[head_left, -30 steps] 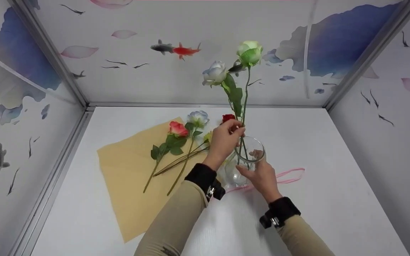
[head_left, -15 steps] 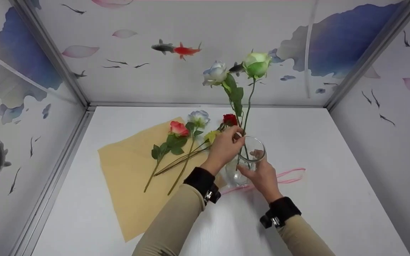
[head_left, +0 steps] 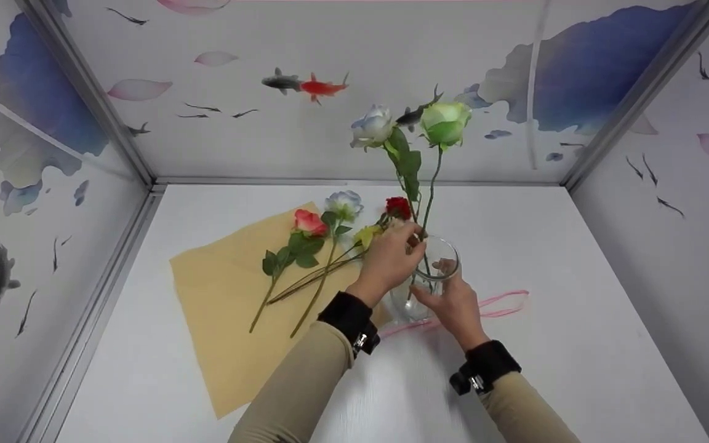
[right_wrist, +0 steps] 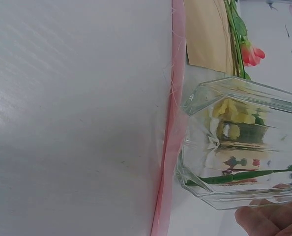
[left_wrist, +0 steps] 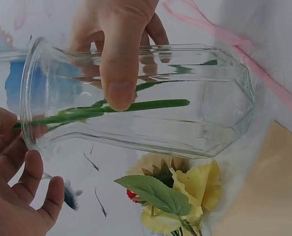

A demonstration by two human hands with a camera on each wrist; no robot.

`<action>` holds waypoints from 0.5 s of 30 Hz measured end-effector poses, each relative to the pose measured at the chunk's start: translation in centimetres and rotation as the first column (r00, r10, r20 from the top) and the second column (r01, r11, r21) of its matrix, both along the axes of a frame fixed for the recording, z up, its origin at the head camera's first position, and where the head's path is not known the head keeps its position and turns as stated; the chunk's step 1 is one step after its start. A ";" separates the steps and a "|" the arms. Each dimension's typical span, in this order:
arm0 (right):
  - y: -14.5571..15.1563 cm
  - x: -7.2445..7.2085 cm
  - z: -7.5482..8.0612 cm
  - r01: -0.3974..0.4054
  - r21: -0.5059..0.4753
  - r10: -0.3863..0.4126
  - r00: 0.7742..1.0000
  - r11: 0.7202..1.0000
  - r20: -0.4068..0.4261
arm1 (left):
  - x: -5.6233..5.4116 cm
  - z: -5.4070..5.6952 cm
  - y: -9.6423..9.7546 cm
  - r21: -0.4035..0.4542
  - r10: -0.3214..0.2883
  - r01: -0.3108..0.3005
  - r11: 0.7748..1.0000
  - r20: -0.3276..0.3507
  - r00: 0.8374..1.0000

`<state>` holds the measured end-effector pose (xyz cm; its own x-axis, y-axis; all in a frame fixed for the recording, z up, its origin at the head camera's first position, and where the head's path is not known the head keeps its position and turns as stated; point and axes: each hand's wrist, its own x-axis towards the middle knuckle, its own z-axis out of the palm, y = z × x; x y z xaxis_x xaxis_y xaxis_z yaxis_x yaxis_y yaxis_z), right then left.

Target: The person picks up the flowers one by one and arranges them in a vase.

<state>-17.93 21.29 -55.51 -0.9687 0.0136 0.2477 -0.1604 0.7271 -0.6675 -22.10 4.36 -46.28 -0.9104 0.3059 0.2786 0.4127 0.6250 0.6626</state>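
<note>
My right hand (head_left: pixel 458 309) grips a clear glass vase (left_wrist: pixel 210 108) around its body, thumb on the near side. At the vase's mouth, my left hand (head_left: pixel 388 257) pinches the stem of a light green rose (head_left: pixel 447 126), its fingertips right at the rim. A pale blue-white rose (head_left: pixel 372 127) also rises from the vase, leaning left, with green leaves on its stem. Through the glass, cut green stems (left_wrist: pixel 160 104) show inside, ending above the base.
Brown wrapping paper (head_left: pixel 219 332) lies to the left, bearing a coral-pink rose (head_left: pixel 309 223) and a pale blue flower (head_left: pixel 343 205). Yellow flowers (left_wrist: pixel 200 187) and a red flower (head_left: pixel 397 207) lie behind my left hand. A pink ribbon (right_wrist: pixel 173 128) runs by the vase's base.
The green rose has come down and slightly right, its stem deeper in the vase, with my left hand lowering slightly along with it. My right hand and the vase have stayed in place.
</note>
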 end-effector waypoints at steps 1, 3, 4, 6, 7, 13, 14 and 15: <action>0.0 0.0 0.0 0.000 -0.001 0.000 1.000 1.000 0.001 | 0.0 0.0 0.0 -0.003 -0.002 0.002 1.000 -0.003 1.000; 0.0 0.0 0.0 -0.001 -0.005 0.001 1.000 1.000 0.002 | 0.0 -0.1 0.0 -0.009 -0.005 0.005 1.000 -0.012 1.000; 0.0 0.0 0.0 -0.002 -0.007 0.002 1.000 1.000 0.000 | 0.0 -0.2 0.0 -0.012 -0.006 0.006 1.000 -0.016 1.000; -0.1 0.1 0.0 -0.003 -0.007 0.003 1.000 1.000 0.000 | 0.1 -0.3 -0.1 -0.013 -0.012 0.011 1.000 -0.024 1.000; -0.1 0.1 0.0 -0.005 -0.006 0.005 1.000 1.000 0.000 | 0.1 -0.3 -0.1 -0.011 -0.015 0.015 1.000 -0.028 0.999; -0.1 0.0 -0.1 -0.001 0.000 0.001 1.000 1.000 -0.017 | 0.1 -0.5 -0.1 -0.002 -0.021 0.021 1.000 -0.051 0.998; -0.1 0.0 -0.2 -0.002 -0.002 0.002 1.000 1.000 -0.021 | 0.1 -0.5 -0.1 -0.003 -0.022 0.022 1.000 -0.053 0.998; -0.1 0.0 -0.2 -0.003 -0.002 0.003 1.000 1.000 -0.025 | 0.1 -0.5 -0.1 -0.003 -0.023 0.023 1.000 -0.054 0.998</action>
<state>-17.95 21.21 -55.71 -0.9624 0.0115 0.2713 -0.1787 0.7254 -0.6648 -21.98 4.26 -46.79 -0.8866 0.3278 0.3262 0.4624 0.6166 0.6372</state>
